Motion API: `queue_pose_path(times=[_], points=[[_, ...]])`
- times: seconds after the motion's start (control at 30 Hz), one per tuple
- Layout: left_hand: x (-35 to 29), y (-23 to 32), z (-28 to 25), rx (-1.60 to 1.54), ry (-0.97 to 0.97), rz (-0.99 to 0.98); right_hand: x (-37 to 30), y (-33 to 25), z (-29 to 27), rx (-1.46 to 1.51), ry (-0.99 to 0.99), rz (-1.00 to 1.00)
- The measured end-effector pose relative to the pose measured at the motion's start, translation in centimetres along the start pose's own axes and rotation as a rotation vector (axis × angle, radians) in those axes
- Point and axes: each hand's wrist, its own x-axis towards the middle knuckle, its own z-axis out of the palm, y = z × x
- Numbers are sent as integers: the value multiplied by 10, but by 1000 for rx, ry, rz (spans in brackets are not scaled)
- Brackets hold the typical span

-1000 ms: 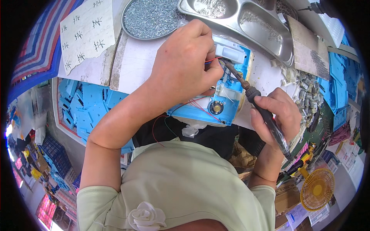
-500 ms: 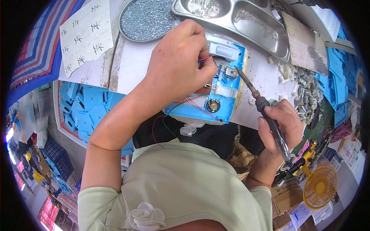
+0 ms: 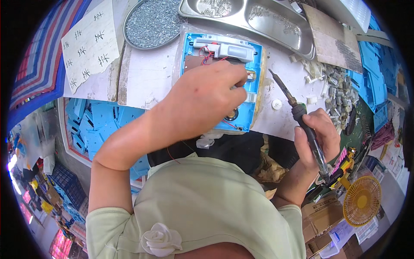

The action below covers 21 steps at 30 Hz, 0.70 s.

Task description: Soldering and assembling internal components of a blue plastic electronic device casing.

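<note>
An open blue plastic casing (image 3: pixel 255 99) lies on the bench in front of me, with wires, a grey plastic compartment (image 3: pixel 235 51) and a round black speaker (image 3: pixel 232 115) inside. Over its middle is my left hand (image 3: pixel 211 95), fingers curled together; whatever they pinch is hidden beneath the hand. Red and blue wires (image 3: pixel 207 53) show beyond it. In my right hand (image 3: pixel 321 137) is a soldering iron (image 3: pixel 308 128), gripped by its dark handle. Its tip points up and left, just right of the casing and apart from it.
A round tray of screws (image 3: pixel 153 23) and a steel compartment tray (image 3: pixel 280 32) stand at the back. Small metal and white parts (image 3: pixel 338 88) are heaped at right. Blue casing pieces fill a bin (image 3: pixel 97 121) at left. A yellow fan (image 3: pixel 362 200) sits lower right.
My left hand has come nearer to me, uncovering the casing's far part and covering more of its middle. The iron's tip has moved away from the casing's parts to beyond its right edge.
</note>
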Motion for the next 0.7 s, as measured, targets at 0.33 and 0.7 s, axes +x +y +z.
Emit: queue_pose_path(times=[0.33, 0.7], points=[[15, -50, -19, -152, -303, 350, -15, 1, 4, -39, 9, 74], [13, -41, -11, -274, -252, 219, -23, -1, -2, -16, 81, 93]])
